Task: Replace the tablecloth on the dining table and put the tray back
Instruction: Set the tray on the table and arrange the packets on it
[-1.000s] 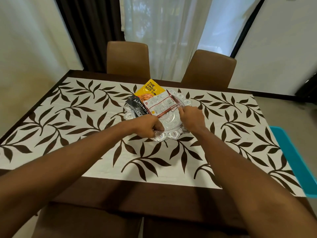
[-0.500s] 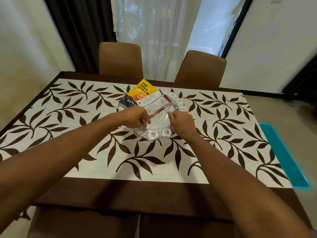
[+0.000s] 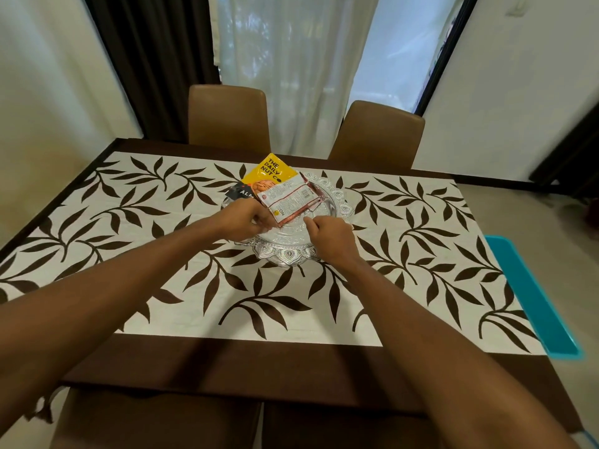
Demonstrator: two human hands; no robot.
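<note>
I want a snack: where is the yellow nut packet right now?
In the head view, the yellow nut packet lies at the far left of the silver tray, mid-table, partly under the white-and-red packet, just beyond the left hand.

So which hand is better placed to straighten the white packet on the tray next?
The left hand: its fingers are already at the near corner of the white packet. The right hand is loosely curled over the tray, just short of the packet.
</note>
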